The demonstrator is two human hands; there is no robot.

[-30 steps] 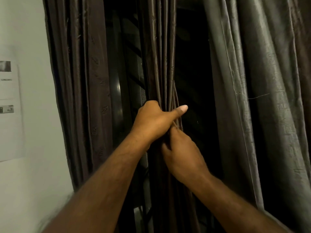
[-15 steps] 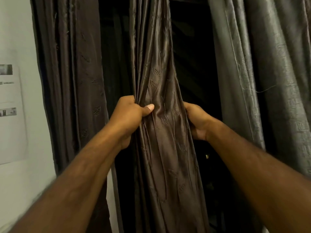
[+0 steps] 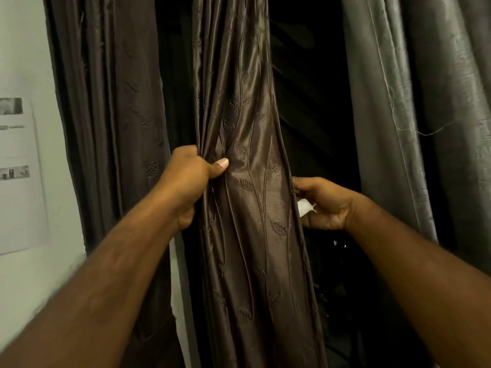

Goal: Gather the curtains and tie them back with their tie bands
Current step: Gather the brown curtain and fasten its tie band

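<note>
A shiny brown curtain with a leaf pattern hangs down the middle of the view. My left hand grips its left edge in a fist, thumb pressed on the front of the cloth. My right hand holds the right edge, fingers curled behind the fabric. A small white frayed tag shows at the right palm. Between my hands the panel is spread fairly flat. No tie band is visible.
A second dark brown curtain hangs at the left against a white wall with a printed paper sheet. A grey curtain hangs at the right. Behind the middle panel is a dark window opening.
One second ago both hands squeezed the curtain into a tight bunch. My right hand has since moved out to the right edge, spreading the panel, and a white tag now shows at that hand.
</note>
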